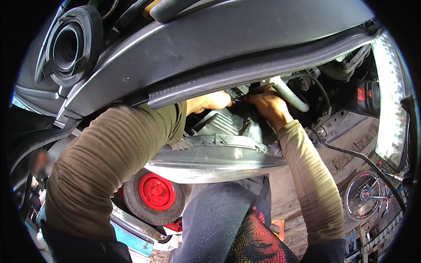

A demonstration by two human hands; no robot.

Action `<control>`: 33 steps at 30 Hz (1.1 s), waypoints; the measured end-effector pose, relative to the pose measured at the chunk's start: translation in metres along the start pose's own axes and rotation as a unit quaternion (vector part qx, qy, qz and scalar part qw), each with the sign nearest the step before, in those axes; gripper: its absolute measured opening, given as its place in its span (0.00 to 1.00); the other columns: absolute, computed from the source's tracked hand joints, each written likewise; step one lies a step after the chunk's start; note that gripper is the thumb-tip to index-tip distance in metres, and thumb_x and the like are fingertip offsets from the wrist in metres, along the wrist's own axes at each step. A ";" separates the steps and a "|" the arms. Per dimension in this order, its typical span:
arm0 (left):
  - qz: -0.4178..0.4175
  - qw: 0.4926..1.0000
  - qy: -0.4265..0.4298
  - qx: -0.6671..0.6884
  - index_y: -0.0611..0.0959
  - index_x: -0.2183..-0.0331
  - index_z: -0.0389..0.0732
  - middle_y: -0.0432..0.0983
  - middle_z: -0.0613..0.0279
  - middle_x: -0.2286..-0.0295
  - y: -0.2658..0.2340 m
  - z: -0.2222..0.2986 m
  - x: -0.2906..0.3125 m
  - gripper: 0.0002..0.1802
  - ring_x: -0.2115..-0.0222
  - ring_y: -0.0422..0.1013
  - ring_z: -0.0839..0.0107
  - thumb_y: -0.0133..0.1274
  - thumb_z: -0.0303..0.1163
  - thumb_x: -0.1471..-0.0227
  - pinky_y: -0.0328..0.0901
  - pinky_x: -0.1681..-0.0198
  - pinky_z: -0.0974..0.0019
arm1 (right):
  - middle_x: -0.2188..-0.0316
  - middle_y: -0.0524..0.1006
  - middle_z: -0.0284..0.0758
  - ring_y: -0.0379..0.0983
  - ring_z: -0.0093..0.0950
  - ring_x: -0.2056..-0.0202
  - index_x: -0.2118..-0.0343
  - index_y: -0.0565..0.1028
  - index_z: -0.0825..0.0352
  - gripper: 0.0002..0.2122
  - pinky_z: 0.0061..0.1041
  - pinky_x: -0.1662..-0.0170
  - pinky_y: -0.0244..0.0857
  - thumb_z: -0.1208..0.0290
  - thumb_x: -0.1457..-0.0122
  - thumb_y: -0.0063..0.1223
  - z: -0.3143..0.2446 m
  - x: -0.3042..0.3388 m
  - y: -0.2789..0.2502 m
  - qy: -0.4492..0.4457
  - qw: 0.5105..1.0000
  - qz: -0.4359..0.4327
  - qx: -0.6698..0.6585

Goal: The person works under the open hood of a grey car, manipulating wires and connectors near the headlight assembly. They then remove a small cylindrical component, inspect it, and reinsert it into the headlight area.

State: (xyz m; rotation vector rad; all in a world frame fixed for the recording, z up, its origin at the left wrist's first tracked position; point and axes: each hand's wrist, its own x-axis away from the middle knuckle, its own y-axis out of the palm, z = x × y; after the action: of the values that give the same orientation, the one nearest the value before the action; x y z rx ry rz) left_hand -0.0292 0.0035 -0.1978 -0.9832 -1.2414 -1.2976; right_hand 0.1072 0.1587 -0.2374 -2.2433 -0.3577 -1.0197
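Note:
Both my arms, in olive sleeves, reach into a vehicle's engine bay behind a headlight housing (pixel 219 153). My left hand (pixel 212 101) is partly covered by a long black rubber seal (pixel 245 70); its thumb side shows, but the other fingers are hidden. Close by on the right, my right hand (pixel 269 105) has its fingers bent inward in the shadow, closed around something I cannot make out. A grey hose (pixel 290 94) curves just past the right hand. Ribbed dark plastic (pixel 223 122), the back of the housing, sits below the hands.
A wide black plastic panel (pixel 210 39) spans the top, with a round duct opening (pixel 68 46) at the left. A red-rimmed wheel (pixel 157 191) shows below the headlight. At the right are a bright reflective panel (pixel 390 96), a thin black cable (pixel 355 154) and a bicycle wheel (pixel 364 195).

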 end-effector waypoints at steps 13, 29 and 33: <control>-0.008 1.000 -0.026 -0.008 0.64 0.35 0.42 0.49 0.43 0.32 0.000 0.010 0.008 0.39 0.31 0.42 0.46 0.53 0.51 0.40 0.42 0.32 0.38 | 0.54 0.80 0.45 0.77 0.43 0.52 0.54 0.79 0.60 0.12 0.34 0.47 0.69 0.63 0.36 0.51 -0.004 0.018 0.009 0.114 0.980 0.158 -0.045; 0.001 0.999 -0.029 -0.018 0.72 0.37 0.53 0.50 0.48 0.32 0.000 0.007 0.006 0.28 0.31 0.43 0.45 0.47 0.45 0.38 0.41 0.33 0.33 | 0.63 0.76 0.33 0.74 0.35 0.56 0.66 0.77 0.61 0.06 0.31 0.56 0.68 0.77 0.45 0.51 0.035 -0.011 0.013 -0.310 0.730 0.234 0.561; -0.008 1.000 -0.018 -0.014 0.71 0.37 0.51 0.50 0.47 0.32 0.000 0.007 0.004 0.30 0.31 0.42 0.45 0.49 0.45 0.38 0.39 0.33 0.33 | 0.71 0.71 0.28 0.71 0.28 0.64 0.71 0.76 0.56 0.05 0.26 0.61 0.65 0.75 0.44 0.49 0.032 -0.010 0.010 -0.264 0.437 0.147 0.847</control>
State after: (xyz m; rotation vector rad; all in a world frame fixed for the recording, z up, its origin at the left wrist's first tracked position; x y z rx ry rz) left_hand -0.0305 0.0094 -0.1928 -1.0216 -1.2635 -1.3193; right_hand 0.1237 0.1723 -0.2654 -0.4660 -0.7222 0.4535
